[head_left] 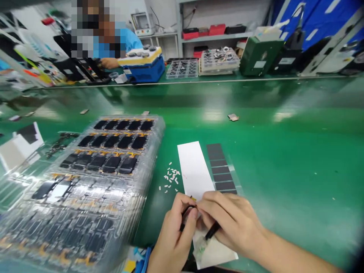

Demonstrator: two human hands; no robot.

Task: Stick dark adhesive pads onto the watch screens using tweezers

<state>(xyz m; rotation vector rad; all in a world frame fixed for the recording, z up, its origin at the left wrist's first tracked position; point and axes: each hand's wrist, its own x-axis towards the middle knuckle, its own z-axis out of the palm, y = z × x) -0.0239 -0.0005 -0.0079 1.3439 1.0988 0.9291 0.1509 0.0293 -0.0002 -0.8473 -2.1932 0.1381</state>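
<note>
Near the bottom centre, my left hand pinches a small dark part with a yellow bit at its top. My right hand meets it, fingertips together at the part's right side, and a black pen-like tool lies under its curled fingers. Beneath both hands is a pale sheet. A white strip extends away from the hands, with a sheet of black rectangles on its right. Small white pieces are scattered to the strip's left.
A stack of clear trays holding black screens fills the left. White and black sheets lie beyond it. A small flat piece rests on the green table. Across the bench, a person is near a blue box.
</note>
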